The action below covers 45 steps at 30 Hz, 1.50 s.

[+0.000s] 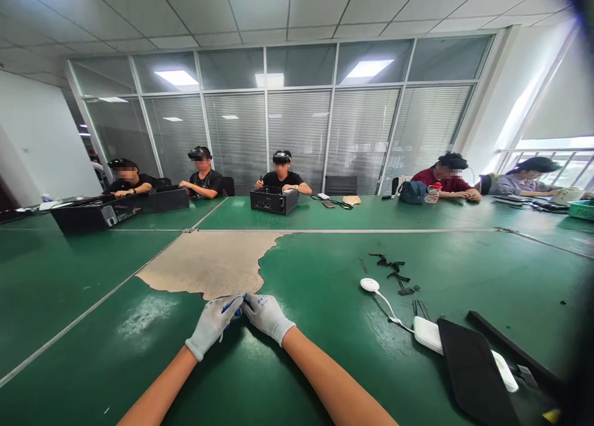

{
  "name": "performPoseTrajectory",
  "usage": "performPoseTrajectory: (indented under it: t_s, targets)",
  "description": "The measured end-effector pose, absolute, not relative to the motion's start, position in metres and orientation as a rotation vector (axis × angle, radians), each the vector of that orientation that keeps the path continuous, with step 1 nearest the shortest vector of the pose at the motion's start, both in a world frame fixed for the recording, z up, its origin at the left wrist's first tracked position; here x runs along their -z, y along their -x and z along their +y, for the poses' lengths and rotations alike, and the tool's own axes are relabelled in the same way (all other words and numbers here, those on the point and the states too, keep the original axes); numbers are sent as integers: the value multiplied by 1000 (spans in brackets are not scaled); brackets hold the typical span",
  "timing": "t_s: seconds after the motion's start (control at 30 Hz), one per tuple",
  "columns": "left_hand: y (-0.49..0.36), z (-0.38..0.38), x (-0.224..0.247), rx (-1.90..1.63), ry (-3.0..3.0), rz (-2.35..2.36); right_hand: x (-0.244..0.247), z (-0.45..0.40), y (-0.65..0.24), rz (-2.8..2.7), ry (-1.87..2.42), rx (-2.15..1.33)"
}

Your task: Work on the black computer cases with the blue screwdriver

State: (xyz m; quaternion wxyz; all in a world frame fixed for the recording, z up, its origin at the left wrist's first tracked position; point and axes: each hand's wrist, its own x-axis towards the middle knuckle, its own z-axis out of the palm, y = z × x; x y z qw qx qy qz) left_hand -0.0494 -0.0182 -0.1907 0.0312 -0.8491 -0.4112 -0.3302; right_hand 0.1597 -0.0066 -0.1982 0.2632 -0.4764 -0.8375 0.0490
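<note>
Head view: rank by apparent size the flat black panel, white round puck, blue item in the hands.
1. flat black panel, though nearness inflates it
2. white round puck
3. blue item, mostly hidden between left hand and right hand, so unsure

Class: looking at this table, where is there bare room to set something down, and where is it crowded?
Bare: the green mat left of the left hand, and between the worn patch and black box. Crowded: right of the right hand, around the black clips, white cable, black panel.
</note>
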Motion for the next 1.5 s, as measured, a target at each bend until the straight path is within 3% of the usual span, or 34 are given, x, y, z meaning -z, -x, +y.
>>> performPoseTrajectory:
  t_s: [0.4,0.7,1.03,1.5]
  targets:
    - [56,-16,197,992,2430,-1209,196,-8,-161,-2092,1063,-204]
    - [57,-14,205,864,2392,-1148,189,-13,-160,-1993,1144,-346]
    - [38,-32,182,1052,2622,-1261,194,-7,-149,-1781,1339,-412]
    - [42,-29,169,1095,2534,-1377,181,-22,-151,-1937,888,-479]
